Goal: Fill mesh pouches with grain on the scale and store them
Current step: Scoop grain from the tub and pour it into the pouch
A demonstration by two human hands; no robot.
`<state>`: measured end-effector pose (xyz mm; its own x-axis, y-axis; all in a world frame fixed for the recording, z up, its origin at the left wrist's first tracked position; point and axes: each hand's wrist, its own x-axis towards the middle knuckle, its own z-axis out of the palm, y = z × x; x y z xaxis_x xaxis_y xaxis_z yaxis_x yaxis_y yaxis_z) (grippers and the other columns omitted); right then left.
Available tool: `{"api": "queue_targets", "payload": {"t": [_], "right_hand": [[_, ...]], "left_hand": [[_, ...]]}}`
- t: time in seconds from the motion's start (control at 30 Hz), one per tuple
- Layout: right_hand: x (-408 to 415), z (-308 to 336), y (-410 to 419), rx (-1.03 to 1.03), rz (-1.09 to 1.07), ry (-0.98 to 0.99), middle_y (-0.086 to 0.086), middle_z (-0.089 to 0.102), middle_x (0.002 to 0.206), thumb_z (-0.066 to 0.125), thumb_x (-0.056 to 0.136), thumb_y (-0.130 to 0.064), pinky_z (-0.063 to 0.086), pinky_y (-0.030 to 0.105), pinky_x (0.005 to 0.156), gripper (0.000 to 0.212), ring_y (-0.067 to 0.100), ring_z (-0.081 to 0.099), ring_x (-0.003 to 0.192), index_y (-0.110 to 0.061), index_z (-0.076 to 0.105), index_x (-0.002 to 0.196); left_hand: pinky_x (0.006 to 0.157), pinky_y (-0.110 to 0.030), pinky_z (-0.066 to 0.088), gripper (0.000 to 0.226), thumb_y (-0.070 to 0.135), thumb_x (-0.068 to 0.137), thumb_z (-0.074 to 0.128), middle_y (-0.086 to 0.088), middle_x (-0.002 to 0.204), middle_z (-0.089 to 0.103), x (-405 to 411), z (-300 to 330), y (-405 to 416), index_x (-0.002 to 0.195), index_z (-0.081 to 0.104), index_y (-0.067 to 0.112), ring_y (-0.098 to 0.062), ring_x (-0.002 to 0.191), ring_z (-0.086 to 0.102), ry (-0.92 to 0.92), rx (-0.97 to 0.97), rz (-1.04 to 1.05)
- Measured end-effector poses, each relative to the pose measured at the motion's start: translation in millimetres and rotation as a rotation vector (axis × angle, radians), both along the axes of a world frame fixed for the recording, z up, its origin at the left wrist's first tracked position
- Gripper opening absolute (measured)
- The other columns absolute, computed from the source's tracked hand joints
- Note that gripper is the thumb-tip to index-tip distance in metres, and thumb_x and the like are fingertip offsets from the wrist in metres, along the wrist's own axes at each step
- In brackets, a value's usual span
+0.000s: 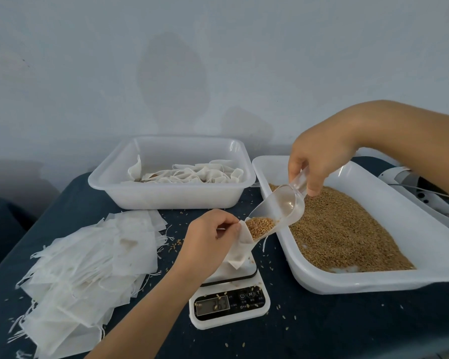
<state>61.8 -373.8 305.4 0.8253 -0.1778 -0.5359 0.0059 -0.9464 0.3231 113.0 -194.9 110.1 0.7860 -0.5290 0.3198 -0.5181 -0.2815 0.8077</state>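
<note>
Soft mesh pouch (240, 246), limp and light, is sagging over the scale (228, 294); left hand (208, 239) is pinching its rim at nine o'clock, right hand (319, 161) is gripping the scoop (278, 208).

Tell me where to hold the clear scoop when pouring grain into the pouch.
Grip the scoop by its short handle at the raised rear end, coming from above, as the right hand does. The mouth tilts down into the pouch held open by the left hand, so the handle stays clear of the grain.
</note>
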Motion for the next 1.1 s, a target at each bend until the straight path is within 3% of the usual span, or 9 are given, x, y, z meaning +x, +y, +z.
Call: {"api": "queue_targets", "payload": {"t": [0.17, 0.5, 0.6, 0.73, 0.87, 0.93, 1.1], "right_hand": [[2.9, 2.4, 2.5, -0.002, 0.012, -0.003, -0.007, 0.069, 0.103, 0.071, 0.080, -0.037, 0.045, 0.021, 0.078, 0.021, 0.011, 0.062, 0.096, -0.039, 0.058, 0.096], [9.4, 3.9, 4.8, -0.052, 0.036, -0.003, -0.007, 0.069, 0.096, 0.072, 0.079, -0.035, 0.041, 0.018, 0.065, 0.022, 0.012, 0.063, 0.090, -0.035, 0.061, 0.098], [10.1, 3.1, 4.6, -0.048, 0.033, -0.002, -0.007, 0.068, 0.098, 0.073, 0.079, -0.035, 0.042, 0.018, 0.069, 0.024, 0.012, 0.063, 0.093, -0.035, 0.061, 0.099], [4.7, 7.9, -2.0, -0.053, 0.031, -0.015, -0.007, 0.068, 0.106, 0.071, 0.079, -0.039, 0.046, 0.027, 0.091, 0.030, 0.011, 0.062, 0.101, -0.034, 0.063, 0.108], [-2.8, 6.8, -13.2, 0.006, 0.006, -0.019, -0.008, 0.069, 0.100, 0.071, 0.079, -0.040, 0.043, 0.021, 0.079, 0.020, 0.007, 0.062, 0.093, -0.048, 0.056, 0.089], [-6.3, 3.4, -23.2, 0.047, 0.002, -0.026, -0.012, 0.068, 0.097, 0.072, 0.078, -0.040, 0.044, 0.020, 0.077, 0.020, 0.006, 0.063, 0.091, -0.047, 0.057, 0.089], [-26.5, -3.4, -70.6, 0.259, -0.113, -0.151, -0.020, 0.069, 0.099, 0.073, 0.069, -0.055, 0.047, 0.030, 0.095, 0.029, 0.001, 0.065, 0.093, -0.051, 0.063, 0.096]], "left_hand": [[0.065, -0.003, 0.039, 0.010, 0.019, 0.089, 0.061, 0.017, 0.087, 0.064, -0.2, 0.3, 0.9, 0.089, 0.068, 0.026, 0.009, 0.079, 0.055, 0.008, -0.011, -0.002], [0.069, -0.002, 0.040, 0.012, 0.019, 0.089, 0.062, 0.018, 0.088, 0.064, -0.7, 1.6, 2.0, 0.085, 0.065, 0.030, 0.009, 0.084, 0.055, 0.016, -0.028, -0.009], [0.068, -0.002, 0.040, 0.014, 0.018, 0.089, 0.062, 0.018, 0.088, 0.064, -0.2, 0.6, 3.1, 0.084, 0.064, 0.031, 0.010, 0.082, 0.055, 0.020, -0.040, -0.011], [0.066, -0.001, 0.039, 0.019, 0.020, 0.089, 0.062, 0.021, 0.085, 0.063, 0.2, 1.0, 4.1, 0.080, 0.062, 0.037, 0.012, 0.081, 0.055, 0.019, -0.042, 0.004], [0.065, -0.001, 0.038, 0.019, 0.020, 0.088, 0.062, 0.021, 0.084, 0.063, 0.6, -0.3, 5.7, 0.080, 0.062, 0.037, 0.013, 0.079, 0.055, 0.013, -0.047, 0.007], [0.065, -0.001, 0.039, 0.018, 0.020, 0.088, 0.062, 0.021, 0.083, 0.063, 0.7, -1.1, 5.6, 0.081, 0.063, 0.036, 0.013, 0.078, 0.055, 0.017, -0.054, 0.007], [0.065, -0.001, 0.038, 0.019, 0.021, 0.088, 0.062, 0.021, 0.080, 0.063, 3.2, -1.7, 6.4, 0.079, 0.061, 0.038, 0.012, 0.076, 0.054, 0.016, -0.054, 0.028]]}}
